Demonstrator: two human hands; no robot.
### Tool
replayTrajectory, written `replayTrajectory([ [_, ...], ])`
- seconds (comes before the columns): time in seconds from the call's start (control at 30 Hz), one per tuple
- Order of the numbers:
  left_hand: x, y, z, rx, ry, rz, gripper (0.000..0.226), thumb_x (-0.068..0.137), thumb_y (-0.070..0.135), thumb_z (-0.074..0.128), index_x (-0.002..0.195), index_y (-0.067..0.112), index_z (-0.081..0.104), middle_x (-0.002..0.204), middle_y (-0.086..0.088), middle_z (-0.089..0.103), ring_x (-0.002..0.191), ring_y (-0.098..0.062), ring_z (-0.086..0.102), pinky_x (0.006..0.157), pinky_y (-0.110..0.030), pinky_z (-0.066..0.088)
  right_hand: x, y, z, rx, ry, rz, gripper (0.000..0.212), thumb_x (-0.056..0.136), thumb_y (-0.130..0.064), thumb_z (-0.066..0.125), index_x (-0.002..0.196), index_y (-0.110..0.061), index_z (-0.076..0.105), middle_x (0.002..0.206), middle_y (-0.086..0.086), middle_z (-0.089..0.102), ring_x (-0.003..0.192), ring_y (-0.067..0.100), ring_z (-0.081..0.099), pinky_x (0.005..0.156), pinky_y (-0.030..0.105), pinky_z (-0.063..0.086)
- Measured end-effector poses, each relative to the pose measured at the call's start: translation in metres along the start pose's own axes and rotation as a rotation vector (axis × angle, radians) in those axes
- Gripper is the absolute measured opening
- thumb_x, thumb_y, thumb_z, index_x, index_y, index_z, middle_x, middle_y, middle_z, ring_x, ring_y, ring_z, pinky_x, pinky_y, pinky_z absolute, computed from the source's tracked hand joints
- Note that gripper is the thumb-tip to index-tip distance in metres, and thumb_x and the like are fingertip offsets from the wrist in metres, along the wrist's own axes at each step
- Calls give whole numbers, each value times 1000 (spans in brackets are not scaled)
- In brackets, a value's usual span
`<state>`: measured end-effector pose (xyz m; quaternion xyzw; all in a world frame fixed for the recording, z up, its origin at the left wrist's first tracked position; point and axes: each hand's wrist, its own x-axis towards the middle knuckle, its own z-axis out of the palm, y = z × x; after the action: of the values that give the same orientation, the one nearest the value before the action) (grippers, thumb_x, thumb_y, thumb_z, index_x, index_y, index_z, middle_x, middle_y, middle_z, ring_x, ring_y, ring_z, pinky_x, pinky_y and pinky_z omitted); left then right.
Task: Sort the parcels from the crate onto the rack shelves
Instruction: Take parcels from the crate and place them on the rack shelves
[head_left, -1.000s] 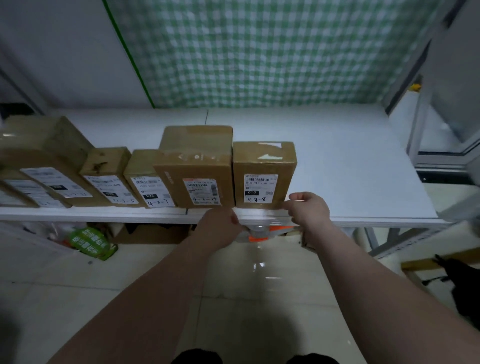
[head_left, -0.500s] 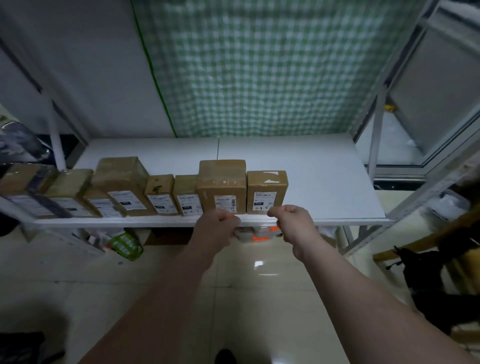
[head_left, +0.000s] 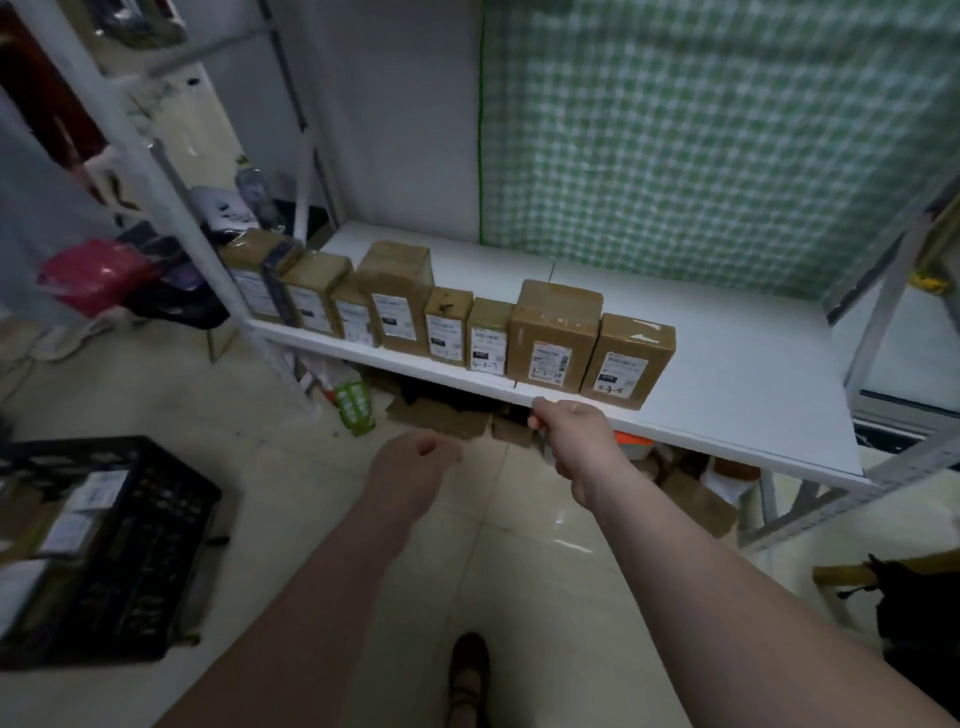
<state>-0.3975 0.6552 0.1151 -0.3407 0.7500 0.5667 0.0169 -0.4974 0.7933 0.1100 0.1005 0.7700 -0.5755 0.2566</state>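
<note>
**Parcels lined up on the shelf, both hands empty in front of it**

Head view: eight or so brown parcels (head_left: 488, 338) stand in a row along the front edge of the white rack shelf (head_left: 727, 374). Each stands on end with its long axis upright and its white label facing outward toward the person. The row starts by the left rack post (head_left: 156, 171) and ends at the rightmost parcel (head_left: 626, 358), which stands just beside a taller parcel (head_left: 553, 332). The right part of the shelf is bare.

The left hand (head_left: 415, 467) is held out over the floor below shelf height. Its back faces the camera and its fingers are loosely curled around nothing. The right hand (head_left: 576, 431) reaches further, up to the shelf's front lip below the taller parcel. Its fingers are closed into a fist and nothing shows in them. Whether the thumb touches the lip cannot be told.

The black crate (head_left: 145, 545) sits on the floor at lower left and is cut off by the frame edge. More labelled parcels (head_left: 67, 525) lie inside it, blurred. The handwriting on the shelf labels is too soft to read. Under the shelf lie a green packet (head_left: 356, 405) and flattened cardboard (head_left: 441, 421), partly hidden in shadow.
</note>
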Motion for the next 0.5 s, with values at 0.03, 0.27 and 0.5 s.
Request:
replayTrajectory([
  [0.03, -8, -10, -11, -4, 12, -14, 15, 89, 19, 61, 75, 14, 64, 62, 1, 49, 58, -13, 44, 54, -25, 33, -6, 3, 10, -13, -23, 8, 28, 93, -21, 54, 66, -15, 57, 52, 1, 37, 43, 14, 26, 43, 24, 20],
  [0.27, -28, -66, -93, -86, 120, -136, 13, 94, 20, 56, 96, 12, 66, 72, -4, 53, 63, -14, 48, 57, -25, 44, -47, 21, 86, -228, -293, -15, 14, 92, -15, 59, 78, -14, 59, 66, 2, 55, 50, 13, 38, 46, 21, 29],
  [0.5, -34, -127, -181, -237, 115, -210, 10, 93, 18, 57, 95, 12, 65, 77, -6, 58, 60, -16, 51, 59, -27, 47, -61, 39, 169, -589, -323, -110, 17, 88, -16, 60, 72, -19, 63, 72, 3, 62, 56, 12, 49, 47, 19, 37],
])
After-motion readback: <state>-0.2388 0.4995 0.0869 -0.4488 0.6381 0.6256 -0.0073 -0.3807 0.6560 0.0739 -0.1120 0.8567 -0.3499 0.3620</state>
